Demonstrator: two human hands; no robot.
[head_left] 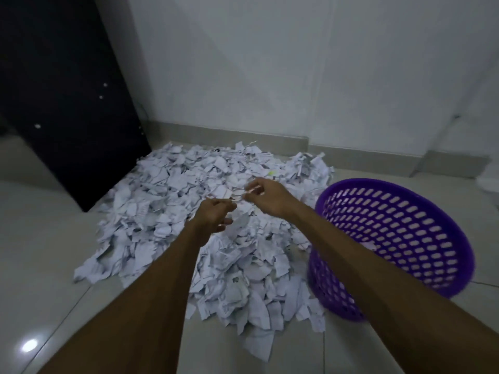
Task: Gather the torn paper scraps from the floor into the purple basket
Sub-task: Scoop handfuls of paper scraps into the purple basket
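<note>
Your two bare forearms reach forward from the bottom edge over pale glossy floor tiles (54,265). Nearest you, single torn white paper scraps (216,252) lie flat and apart on the tile; farther on they thicken into a broad heap of crumpled, jagged pieces with faint print, running back to the skirting of the white wall (270,63). Your left hand (213,214) hangs over the middle of the heap, fingers curled inward; whether they hold a scrap cannot be told. Your right hand (266,197), just beside it and slightly farther, has thumb and fingertips drawn together on what looks like a thin paper sliver. To the right, touching the heap's edge, stands the round purple plastic basket with a perforated wall (405,233). A tall black cabinet (62,90) stands far left.
</note>
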